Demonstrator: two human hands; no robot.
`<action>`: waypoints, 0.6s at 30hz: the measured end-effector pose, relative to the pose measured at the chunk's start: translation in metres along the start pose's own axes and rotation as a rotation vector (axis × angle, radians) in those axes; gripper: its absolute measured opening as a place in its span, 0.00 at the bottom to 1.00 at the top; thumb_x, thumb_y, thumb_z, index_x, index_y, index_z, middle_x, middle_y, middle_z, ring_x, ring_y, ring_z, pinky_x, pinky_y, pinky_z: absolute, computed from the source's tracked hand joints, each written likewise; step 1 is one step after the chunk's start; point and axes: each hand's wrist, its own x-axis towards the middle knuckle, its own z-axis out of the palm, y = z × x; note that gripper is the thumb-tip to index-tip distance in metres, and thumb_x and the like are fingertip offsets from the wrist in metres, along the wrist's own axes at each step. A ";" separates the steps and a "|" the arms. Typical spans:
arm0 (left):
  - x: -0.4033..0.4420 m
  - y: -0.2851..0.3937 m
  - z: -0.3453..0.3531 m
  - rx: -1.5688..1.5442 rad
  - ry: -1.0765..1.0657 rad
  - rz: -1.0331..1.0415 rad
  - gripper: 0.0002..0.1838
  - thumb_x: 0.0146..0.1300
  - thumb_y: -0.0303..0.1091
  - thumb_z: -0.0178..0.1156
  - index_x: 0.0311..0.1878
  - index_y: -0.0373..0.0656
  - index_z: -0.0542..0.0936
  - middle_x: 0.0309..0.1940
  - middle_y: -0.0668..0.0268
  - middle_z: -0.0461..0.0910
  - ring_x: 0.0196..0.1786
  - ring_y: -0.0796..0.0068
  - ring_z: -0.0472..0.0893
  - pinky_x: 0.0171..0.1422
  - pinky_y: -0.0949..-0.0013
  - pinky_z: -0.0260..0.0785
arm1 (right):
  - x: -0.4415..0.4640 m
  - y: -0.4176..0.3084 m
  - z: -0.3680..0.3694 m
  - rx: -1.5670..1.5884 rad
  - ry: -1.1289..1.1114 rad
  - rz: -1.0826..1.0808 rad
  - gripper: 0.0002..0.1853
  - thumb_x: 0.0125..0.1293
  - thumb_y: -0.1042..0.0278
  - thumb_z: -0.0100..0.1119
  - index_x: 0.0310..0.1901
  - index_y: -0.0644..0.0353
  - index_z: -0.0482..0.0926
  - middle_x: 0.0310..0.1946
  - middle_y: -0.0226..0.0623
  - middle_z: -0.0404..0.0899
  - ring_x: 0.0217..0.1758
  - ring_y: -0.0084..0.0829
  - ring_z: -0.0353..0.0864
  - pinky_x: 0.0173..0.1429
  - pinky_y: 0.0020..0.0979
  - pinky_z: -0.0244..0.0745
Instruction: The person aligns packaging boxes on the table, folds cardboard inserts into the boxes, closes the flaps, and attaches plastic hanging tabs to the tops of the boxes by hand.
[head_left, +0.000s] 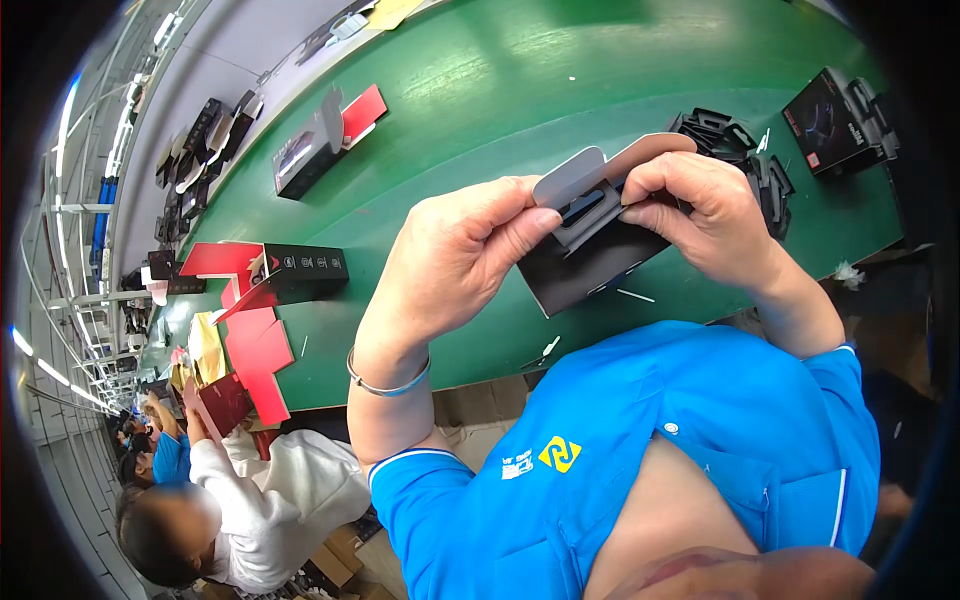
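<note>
A small black carton (575,280) is between my two hands over the green table, its top end open. My left hand (450,250), with a bracelet at the wrist, pinches the carton's grey side flap (568,177) between thumb and finger. On the other side, my right hand (710,205) is closed at the carton's opening, fingers bent behind the raised lid flap (650,148) and thumb at the inner edge. Inside the opening shows a dark grey insert (590,215); my fingers hide part of it.
Black inserts (715,135) lie piled beyond my right hand, near a printed black box (825,125). Open cartons (310,155) with red flaps stand leftward on the green table (450,130). A person in white (285,500) handles a dark red box (220,405) at left.
</note>
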 end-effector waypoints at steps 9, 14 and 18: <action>-0.011 -0.009 0.011 0.148 0.110 0.084 0.27 0.38 0.27 0.76 0.46 0.36 0.80 0.38 0.64 0.84 0.33 0.77 0.77 0.42 0.76 0.71 | 0.002 0.009 0.000 -0.155 0.018 -0.122 0.12 0.47 0.77 0.67 0.35 0.57 0.77 0.29 0.27 0.78 0.25 0.25 0.72 0.32 0.25 0.68; -0.012 -0.013 0.013 0.121 0.129 0.140 0.23 0.44 0.30 0.72 0.46 0.40 0.80 0.33 0.65 0.83 0.28 0.71 0.78 0.35 0.73 0.70 | 0.011 0.012 -0.010 -0.225 -0.109 -0.126 0.16 0.46 0.74 0.68 0.38 0.58 0.77 0.34 0.30 0.78 0.30 0.28 0.74 0.36 0.27 0.69; -0.011 -0.008 0.012 0.127 0.102 0.129 0.24 0.44 0.29 0.72 0.48 0.41 0.80 0.34 0.64 0.83 0.28 0.71 0.78 0.35 0.73 0.70 | 0.019 0.005 -0.025 -0.289 -0.207 -0.126 0.19 0.44 0.72 0.69 0.41 0.59 0.77 0.37 0.32 0.79 0.35 0.31 0.75 0.39 0.30 0.71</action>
